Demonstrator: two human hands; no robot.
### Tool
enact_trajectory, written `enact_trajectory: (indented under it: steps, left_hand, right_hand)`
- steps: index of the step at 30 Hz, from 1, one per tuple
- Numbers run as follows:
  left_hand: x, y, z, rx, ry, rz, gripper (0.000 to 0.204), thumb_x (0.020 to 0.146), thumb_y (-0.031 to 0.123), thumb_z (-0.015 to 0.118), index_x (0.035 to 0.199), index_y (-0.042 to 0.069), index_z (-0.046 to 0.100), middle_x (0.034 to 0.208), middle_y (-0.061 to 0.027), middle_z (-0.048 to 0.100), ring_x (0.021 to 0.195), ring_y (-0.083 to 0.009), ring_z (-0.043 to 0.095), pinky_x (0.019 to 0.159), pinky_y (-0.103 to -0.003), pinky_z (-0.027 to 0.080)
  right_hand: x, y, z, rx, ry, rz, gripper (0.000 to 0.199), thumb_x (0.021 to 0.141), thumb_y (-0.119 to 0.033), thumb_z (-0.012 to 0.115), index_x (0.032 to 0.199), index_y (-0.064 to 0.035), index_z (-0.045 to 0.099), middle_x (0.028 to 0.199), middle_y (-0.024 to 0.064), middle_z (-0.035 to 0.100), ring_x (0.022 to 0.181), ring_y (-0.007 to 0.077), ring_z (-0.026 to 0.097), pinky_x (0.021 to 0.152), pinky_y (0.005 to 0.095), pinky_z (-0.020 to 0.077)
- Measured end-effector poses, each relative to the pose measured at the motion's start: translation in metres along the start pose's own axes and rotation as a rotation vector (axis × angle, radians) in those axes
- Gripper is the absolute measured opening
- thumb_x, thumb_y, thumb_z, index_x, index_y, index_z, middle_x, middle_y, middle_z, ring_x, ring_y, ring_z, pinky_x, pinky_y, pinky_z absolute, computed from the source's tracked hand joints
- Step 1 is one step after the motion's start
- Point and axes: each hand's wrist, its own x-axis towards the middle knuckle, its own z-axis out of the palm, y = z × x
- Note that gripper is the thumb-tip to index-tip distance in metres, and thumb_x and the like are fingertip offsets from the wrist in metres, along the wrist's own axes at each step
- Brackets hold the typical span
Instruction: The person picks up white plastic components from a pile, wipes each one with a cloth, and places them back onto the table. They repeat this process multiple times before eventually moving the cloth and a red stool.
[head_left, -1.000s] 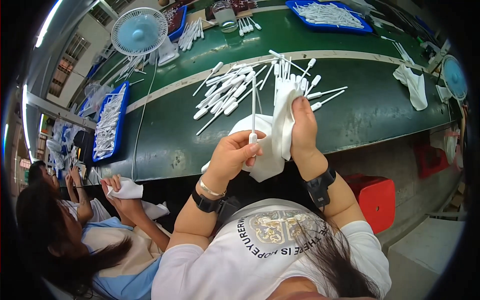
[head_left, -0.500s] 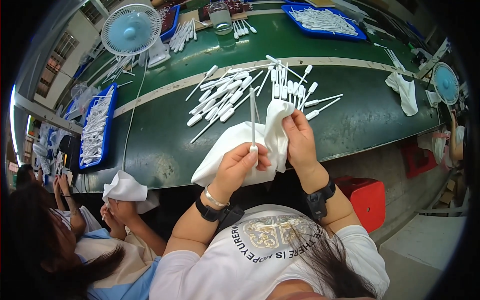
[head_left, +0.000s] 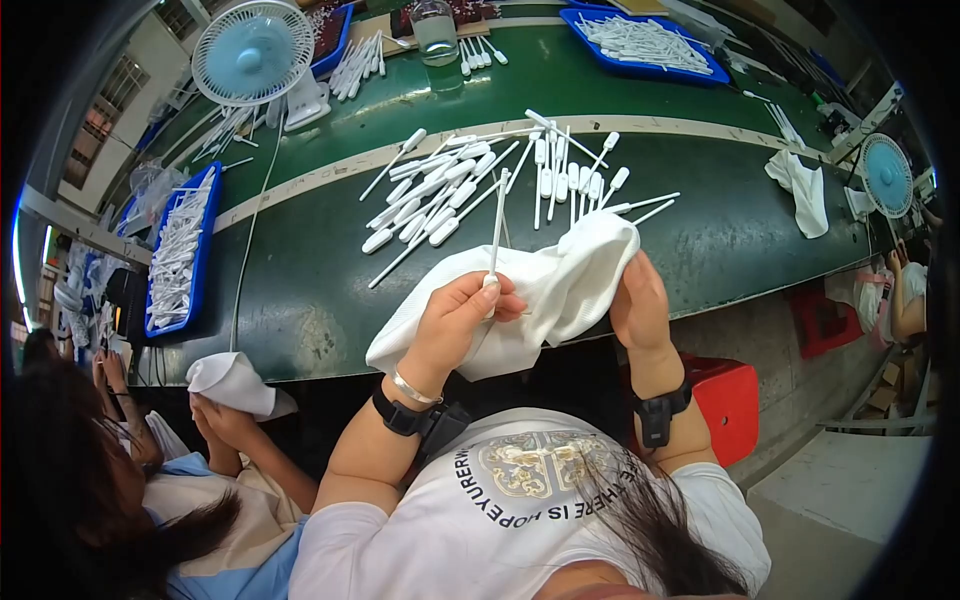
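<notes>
Pinched by left hand (head_left: 455,318): white dropper (head_left: 497,232), pointed to twelve o'clock; cloth (head_left: 565,288) now spread toward two, grip of right hand (head_left: 643,310) unclear.

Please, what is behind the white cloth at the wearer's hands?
Beyond the white cloth, white sticks with thicker ends lie on the green table. The place directly under the cloth is covered; I cannot tell if anything lies there.
</notes>
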Motion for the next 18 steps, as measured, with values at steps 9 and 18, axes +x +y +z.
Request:
enact_trajectory:
  steps: [9,18]
  left_hand:
    - [-0.003,0.000,0.004,-0.071,0.012,-0.013,0.025,0.089,0.017,0.044,0.100,-0.003,0.053,0.085,-0.0116,0.062,0.079,-0.0151,0.058,0.075,-0.027,0.045]
    - [-0.007,0.004,0.006,-0.064,0.001,-0.008,0.025,0.089,0.019,0.044,0.099,-0.002,0.053,0.084,-0.0117,0.062,0.076,-0.0150,0.057,0.072,-0.027,0.044]
  right_hand:
    - [-0.010,-0.004,0.010,-0.536,-0.071,-0.039,0.055,0.076,-0.009,0.060,0.124,0.0004,0.033,0.117,0.0098,0.046,0.107,0.0181,0.046,0.092,0.0310,0.0356]
    - [-0.011,0.002,0.011,-0.606,-0.023,-0.035,0.054,0.075,-0.006,0.061,0.122,0.0004,0.035,0.113,0.0080,0.049,0.102,0.0158,0.048,0.089,0.0291,0.0377]
